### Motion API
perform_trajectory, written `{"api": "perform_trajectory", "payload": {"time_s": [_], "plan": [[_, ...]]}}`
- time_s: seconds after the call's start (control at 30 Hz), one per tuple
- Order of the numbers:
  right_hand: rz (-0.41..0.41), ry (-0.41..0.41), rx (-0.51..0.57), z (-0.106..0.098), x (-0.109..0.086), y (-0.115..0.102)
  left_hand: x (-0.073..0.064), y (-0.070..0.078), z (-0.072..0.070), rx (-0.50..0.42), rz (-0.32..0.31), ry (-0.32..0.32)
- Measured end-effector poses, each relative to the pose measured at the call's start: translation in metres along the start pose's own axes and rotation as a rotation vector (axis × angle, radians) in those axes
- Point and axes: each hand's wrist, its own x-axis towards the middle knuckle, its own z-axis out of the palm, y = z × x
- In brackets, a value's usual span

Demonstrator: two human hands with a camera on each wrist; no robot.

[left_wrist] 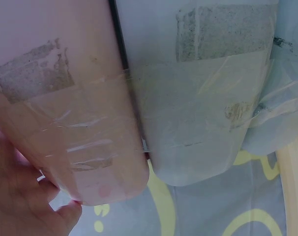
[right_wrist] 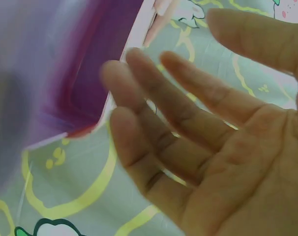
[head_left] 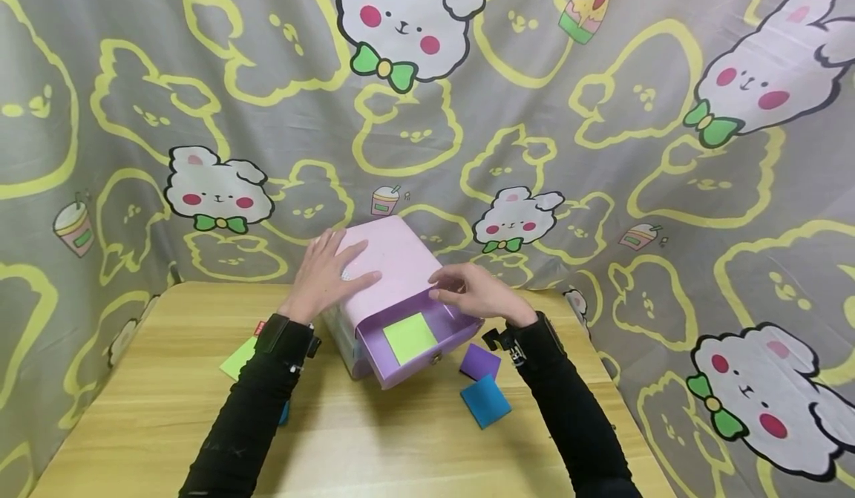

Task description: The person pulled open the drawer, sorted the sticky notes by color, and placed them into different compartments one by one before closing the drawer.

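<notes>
**Drawer open, green note inside, right hand at the drawer's edge**

I see my left hand (head_left: pixel 327 272) flat on top of the small pink cardboard drawer box (head_left: pixel 384 272), fingers straight and spread, pressing down, gripping nothing. The box sits near the back of the light wooden table (head_left: pixel 167 416). Its purple pull-out drawer (head_left: pixel 434 338) stands drawn out toward me, with a square lime-green sticky note (head_left: pixel 409 337) lying flat on the drawer floor.

My right hand (head_left: pixel 477 294) hovers at the drawer's right rear corner, fingers loosely extended, holding nothing. The right wrist view confirms it: fingers (right_wrist: pixel 154 128) relaxed and apart, purple drawer wall just beside them. I cannot tell whether the fingertips touch the rim.

Loose squares on the table: a purple paper square (head_left: pixel 480 362) and a blue paper square (head_left: pixel 485 401) to the right of the drawer, and a light green paper square (head_left: pixel 238 358) by my left wrist.

My judgement on handling: keep the left palm weight steady so the light box does not slide or tip. Any push on the drawer should go straight along its track, from the front face rather than the side wall, or it may skew and jam. Keep the note flat, clear of the edge.
</notes>
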Motion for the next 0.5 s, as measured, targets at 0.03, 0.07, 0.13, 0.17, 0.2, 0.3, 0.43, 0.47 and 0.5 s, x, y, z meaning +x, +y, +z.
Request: {"api": "perform_trajectory", "payload": {"time_s": [0.03, 0.07, 0.13, 0.17, 0.2, 0.3, 0.43, 0.47, 0.5], "plan": [[-0.016, 0.008, -0.002, -0.002, 0.002, 0.001, 0.0, 0.0, 0.0, -0.003, -0.001, -0.001], [-0.03, 0.015, -0.003, -0.004, 0.005, 0.002, 0.0, 0.0, 0.001, -0.002, -0.002, 0.0], [-0.051, 0.016, 0.003, -0.007, 0.011, 0.005, -0.001, -0.001, 0.001, -0.005, -0.005, 0.0], [-0.059, 0.01, 0.002, -0.009, 0.014, 0.006, -0.001, -0.001, 0.002, -0.005, -0.006, 0.0], [-0.064, 0.002, -0.002, -0.01, 0.017, 0.007, -0.001, -0.001, 0.002, -0.005, -0.008, -0.001], [-0.063, -0.028, -0.031, -0.013, 0.026, 0.012, -0.001, 0.0, 0.001, -0.005, -0.015, -0.005], [-0.042, -0.071, -0.078, -0.016, 0.035, 0.019, -0.001, 0.0, 0.001, -0.01, -0.017, -0.004], [-0.038, -0.084, -0.09, -0.017, 0.037, 0.021, 0.0, 0.0, 0.001, -0.012, -0.016, -0.001], [-0.042, -0.096, -0.104, -0.017, 0.039, 0.023, 0.0, 0.001, 0.001, -0.015, -0.015, 0.001]]}}
